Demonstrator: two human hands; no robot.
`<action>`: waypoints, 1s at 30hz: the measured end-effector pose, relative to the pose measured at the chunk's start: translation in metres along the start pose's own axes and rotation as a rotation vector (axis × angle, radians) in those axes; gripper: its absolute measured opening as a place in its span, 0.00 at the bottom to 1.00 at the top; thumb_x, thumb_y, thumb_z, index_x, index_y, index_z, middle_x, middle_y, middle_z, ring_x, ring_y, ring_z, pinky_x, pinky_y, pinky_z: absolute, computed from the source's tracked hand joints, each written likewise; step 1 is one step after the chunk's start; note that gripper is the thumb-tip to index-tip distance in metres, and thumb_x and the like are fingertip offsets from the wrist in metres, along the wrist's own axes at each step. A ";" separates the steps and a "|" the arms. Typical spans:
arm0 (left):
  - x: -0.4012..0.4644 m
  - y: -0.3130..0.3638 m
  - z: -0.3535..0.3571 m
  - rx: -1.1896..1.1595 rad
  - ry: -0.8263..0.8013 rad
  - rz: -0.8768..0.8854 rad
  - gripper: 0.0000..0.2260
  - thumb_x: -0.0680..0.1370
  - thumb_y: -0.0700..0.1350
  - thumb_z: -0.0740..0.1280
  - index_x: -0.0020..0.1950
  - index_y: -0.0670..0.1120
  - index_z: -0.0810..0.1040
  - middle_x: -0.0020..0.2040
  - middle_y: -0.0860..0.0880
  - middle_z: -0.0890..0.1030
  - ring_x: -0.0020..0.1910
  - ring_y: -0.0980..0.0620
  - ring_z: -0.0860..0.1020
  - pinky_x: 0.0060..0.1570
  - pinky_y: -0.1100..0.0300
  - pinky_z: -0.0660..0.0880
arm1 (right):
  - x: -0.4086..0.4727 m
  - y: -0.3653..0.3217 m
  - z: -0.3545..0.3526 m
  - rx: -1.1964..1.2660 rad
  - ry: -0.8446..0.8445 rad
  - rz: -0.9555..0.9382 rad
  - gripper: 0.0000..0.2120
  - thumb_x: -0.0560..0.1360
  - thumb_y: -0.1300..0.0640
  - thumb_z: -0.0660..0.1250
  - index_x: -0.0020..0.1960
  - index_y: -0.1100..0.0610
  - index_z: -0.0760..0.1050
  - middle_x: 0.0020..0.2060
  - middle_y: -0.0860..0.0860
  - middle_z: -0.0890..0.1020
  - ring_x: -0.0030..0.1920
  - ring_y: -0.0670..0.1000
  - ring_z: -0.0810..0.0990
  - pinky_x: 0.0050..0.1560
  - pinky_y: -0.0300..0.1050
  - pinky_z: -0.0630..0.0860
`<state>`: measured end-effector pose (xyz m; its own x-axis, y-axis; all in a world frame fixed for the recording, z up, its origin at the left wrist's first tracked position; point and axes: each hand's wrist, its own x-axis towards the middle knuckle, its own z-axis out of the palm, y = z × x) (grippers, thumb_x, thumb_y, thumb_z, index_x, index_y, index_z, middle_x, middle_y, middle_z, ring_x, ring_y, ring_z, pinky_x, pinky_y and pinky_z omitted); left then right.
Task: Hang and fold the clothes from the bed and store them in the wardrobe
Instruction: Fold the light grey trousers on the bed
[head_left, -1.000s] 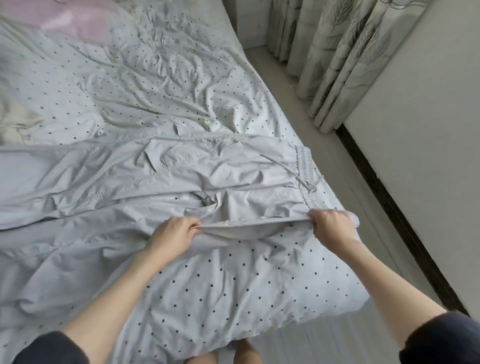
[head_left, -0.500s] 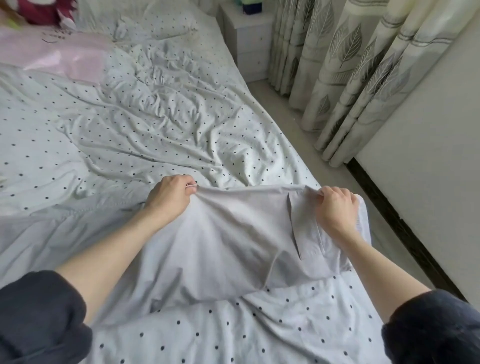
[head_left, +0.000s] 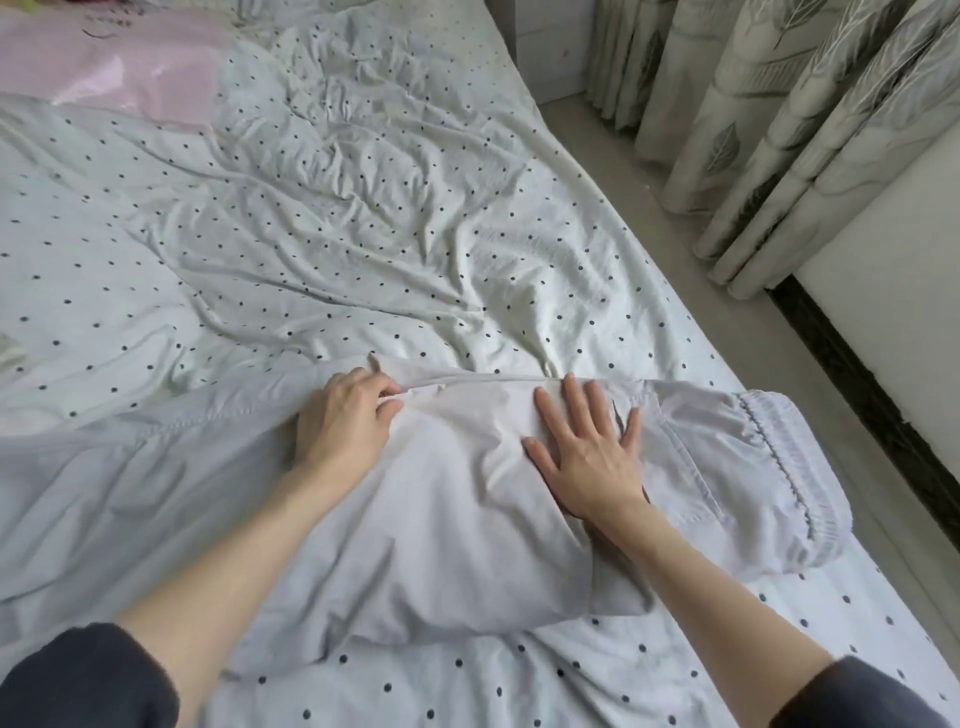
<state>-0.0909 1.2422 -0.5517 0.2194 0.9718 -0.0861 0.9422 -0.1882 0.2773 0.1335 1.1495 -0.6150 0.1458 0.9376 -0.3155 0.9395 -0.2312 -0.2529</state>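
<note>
Pale grey trousers (head_left: 467, 519) are now lying doubled over at the bed's (head_left: 311, 234) right edge, the right hand (head_left: 587, 457) having let go and pressing them flat with spread fingers while the left hand (head_left: 345, 421) is still pinching the fold, so the folding is under way.

Leaf-patterned curtains (head_left: 769, 130) beside a white nightstand (head_left: 550, 57), right of bed.

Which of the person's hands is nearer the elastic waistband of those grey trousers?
The right hand. It lies flat on the grey trousers, just left of the elastic waistband. The left hand pinches the folded edge farther left, beyond the right hand.
</note>
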 end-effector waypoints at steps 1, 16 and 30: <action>-0.010 -0.009 -0.007 0.045 0.030 0.002 0.07 0.76 0.45 0.67 0.52 0.45 0.80 0.51 0.45 0.80 0.53 0.42 0.76 0.49 0.50 0.70 | 0.001 -0.002 -0.001 0.003 -0.025 0.017 0.28 0.78 0.37 0.47 0.75 0.42 0.48 0.77 0.47 0.44 0.76 0.51 0.40 0.70 0.68 0.41; -0.163 -0.139 -0.061 0.018 0.064 -0.250 0.11 0.69 0.39 0.75 0.50 0.40 0.80 0.47 0.41 0.78 0.46 0.39 0.79 0.44 0.47 0.76 | -0.051 -0.199 -0.014 0.053 -0.004 -0.494 0.25 0.81 0.46 0.48 0.77 0.46 0.47 0.77 0.49 0.45 0.76 0.52 0.39 0.69 0.66 0.35; -0.265 -0.277 -0.082 0.141 -0.031 -0.221 0.32 0.50 0.41 0.81 0.53 0.48 0.80 0.47 0.45 0.77 0.44 0.41 0.78 0.38 0.50 0.75 | -0.109 -0.370 0.027 -0.100 -0.095 -0.772 0.20 0.77 0.45 0.60 0.67 0.48 0.71 0.61 0.50 0.75 0.68 0.51 0.66 0.71 0.62 0.36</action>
<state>-0.4312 1.0484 -0.5272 0.0097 0.9871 -0.1600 0.9936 0.0085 0.1124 -0.2383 1.1254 -0.5117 -0.5833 0.7960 -0.1617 0.7879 0.5061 -0.3507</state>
